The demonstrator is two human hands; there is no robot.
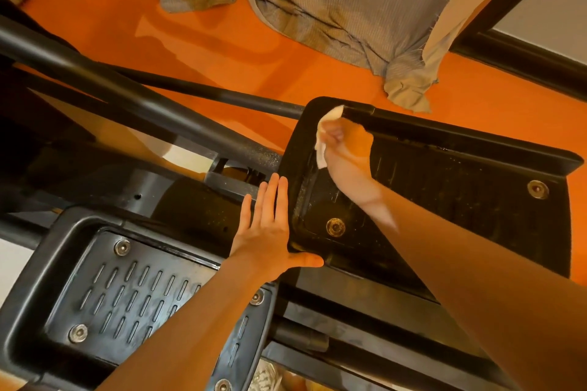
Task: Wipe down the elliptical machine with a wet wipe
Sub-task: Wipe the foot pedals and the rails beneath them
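Note:
I look down on the black elliptical machine. Its right foot pedal (460, 187) is a dark ribbed tray with raised walls and metal bolts. My right hand (344, 149) grips a white wet wipe (327, 124) and holds it against the pedal's far inner corner; the hand is blurred. My left hand (266, 225) lies flat with straight fingers against the pedal's outer left wall, thumb along its near corner. The left foot pedal (133, 292) sits lower left, grey and dusty, under my left forearm.
Black frame tubes (133, 95) run diagonally across the left. The floor (222, 25) is orange. A grey-beige curtain (333, 0) bunches on the floor at the top, beside a dark door frame (514, 41) at the upper right.

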